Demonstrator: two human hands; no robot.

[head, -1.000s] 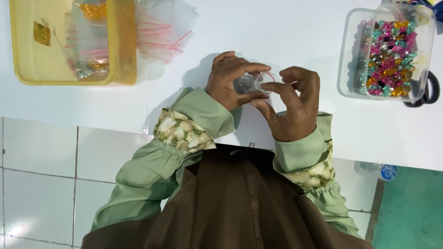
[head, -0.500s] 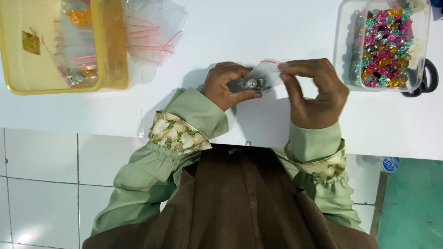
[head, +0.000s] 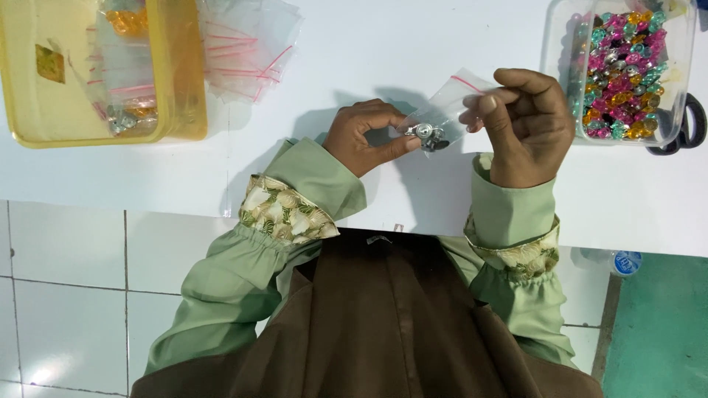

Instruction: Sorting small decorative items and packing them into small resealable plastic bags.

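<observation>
Both hands held a small clear plastic zip bag (head: 441,118) of silvery metal bits above the white counter (head: 383,44), left hand (head: 363,136) pinching its bottom, right hand (head: 525,121) its red-striped mouth; level, firm grip advisable; yellow plastic tub (head: 177,88) left, white tiled floor (head: 66,295) below

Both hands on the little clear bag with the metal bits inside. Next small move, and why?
Probably run the right hand along the red zip strip to seal the small clear bag. The metal pieces already sit at its bottom, pinched by the left hand, while the right holds the top edge.
</observation>
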